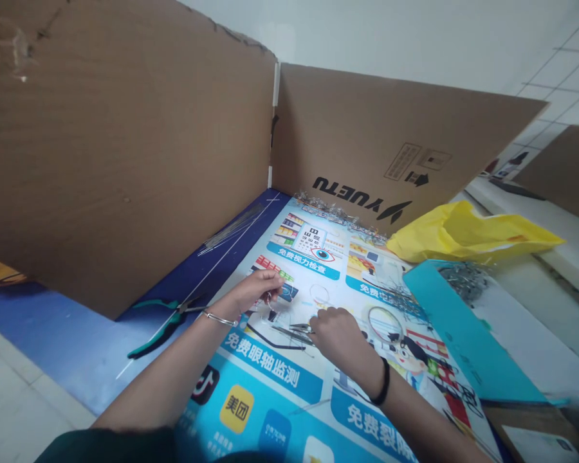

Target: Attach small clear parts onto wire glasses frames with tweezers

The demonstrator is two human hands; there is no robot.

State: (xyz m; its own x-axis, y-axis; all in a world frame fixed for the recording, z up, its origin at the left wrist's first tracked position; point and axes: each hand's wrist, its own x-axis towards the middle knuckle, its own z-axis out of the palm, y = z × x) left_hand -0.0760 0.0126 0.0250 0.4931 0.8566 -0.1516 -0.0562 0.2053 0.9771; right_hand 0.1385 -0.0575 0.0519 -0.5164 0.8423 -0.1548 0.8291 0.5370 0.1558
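My left hand (pixel 255 289) hovers over a printed poster (pixel 280 386), fingers curled and pinched on a small wire ring (pixel 269 299). My right hand (pixel 335 331) is closed around a small metal plier-like tool (pixel 296 329) whose tip points left toward the ring. A thin silver bangle sits on my left wrist and a black band on my right. Loose wire rings (pixel 319 293) and a larger ring (pixel 385 321) lie on the poster near my hands.
Green-handled pliers (pixel 166 321) lie left on the blue surface. Straight wires (pixel 231 230) rest by the cardboard screen (pixel 125 148). A teal board (pixel 458 334) with a pile of metal bits (pixel 466 278) and a yellow bag (pixel 468 235) lie to the right.
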